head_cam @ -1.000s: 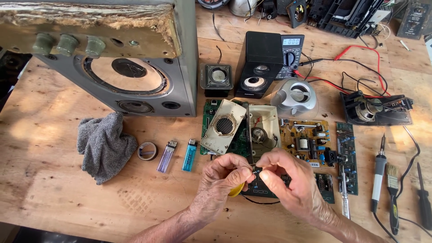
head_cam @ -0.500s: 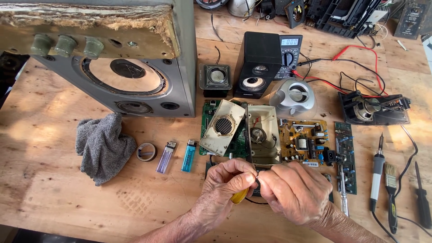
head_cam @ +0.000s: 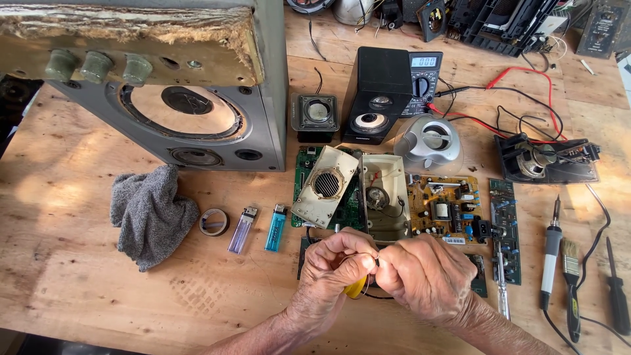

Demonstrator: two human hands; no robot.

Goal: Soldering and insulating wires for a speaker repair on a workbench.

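- Head view showed us both hands meeting low at the middle of the wooden workbench [head_cam: 79,289], touching each other.
- We saw the left hand [head_cam: 332,279] clenched around a yellow-handled tool [head_cam: 357,288], only the yellow end showing under the curled fingers.
- We saw the right hand [head_cam: 427,276] with fingers curled and pinched against the left thumb, where a thin dark wire [head_cam: 376,261] showed; we could not tell how much of it was gripped.
- Just beyond the hands lay an opened beige speaker case [head_cam: 384,197], its grille half [head_cam: 327,186] tilted over a green circuit board [head_cam: 303,177].
- Right of the case we saw a tan circuit board [head_cam: 444,210], then a narrow green board [head_cam: 505,223].
- Left of the hands lay a blue lighter [head_cam: 276,227], a clear purple lighter [head_cam: 242,230], a tape roll [head_cam: 214,222] and a grey cloth [head_cam: 151,213].
- At the far right lay a soldering iron [head_cam: 549,263], a brush [head_cam: 572,283] and a black screwdriver [head_cam: 616,296].
- Farther back stood a large grey speaker cabinet [head_cam: 263,98] and a multimeter [head_cam: 422,73] with red leads.
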